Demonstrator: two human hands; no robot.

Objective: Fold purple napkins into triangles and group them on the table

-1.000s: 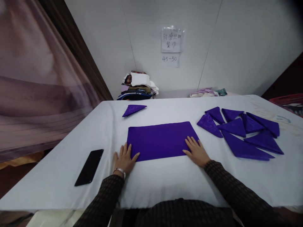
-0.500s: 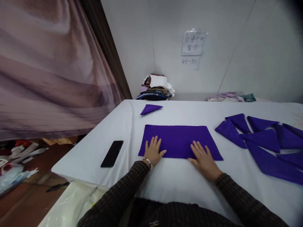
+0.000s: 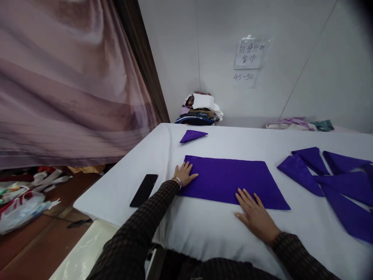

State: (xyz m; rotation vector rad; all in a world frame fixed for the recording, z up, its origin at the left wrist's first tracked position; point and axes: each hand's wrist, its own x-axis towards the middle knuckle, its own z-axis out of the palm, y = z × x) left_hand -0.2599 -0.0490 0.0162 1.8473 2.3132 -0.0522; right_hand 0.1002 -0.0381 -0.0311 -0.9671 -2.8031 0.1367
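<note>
A purple cloth napkin [image 3: 224,177], laid out as a flat rectangle, lies before me on the white tablecloth [image 3: 201,225]. My left hand [image 3: 184,174] rests open on its left edge, fingers spread and pointing away from me. My right hand [image 3: 255,214] is open too, with its fingertips on the near edge toward the right and its palm over the white cloth. Beyond the far left corner sits a small folded purple napkin [image 3: 192,135]. Several more folded purple napkins [image 3: 344,186] lie loosely overlapping at the right.
A black phone [image 3: 143,190] lies at the table's left side. Stacked clothes [image 3: 201,109] stand behind the table, below a paper sign [image 3: 248,54] on the wall. A pinkish curtain [image 3: 67,85] hangs at the left, with plastic bags [image 3: 26,208] on the floor beneath.
My left hand has slid outward and away from me to the napkin's left edge. My right hand has drawn slightly nearer. The napkin now lies slightly turned, and the view has shifted left.
</note>
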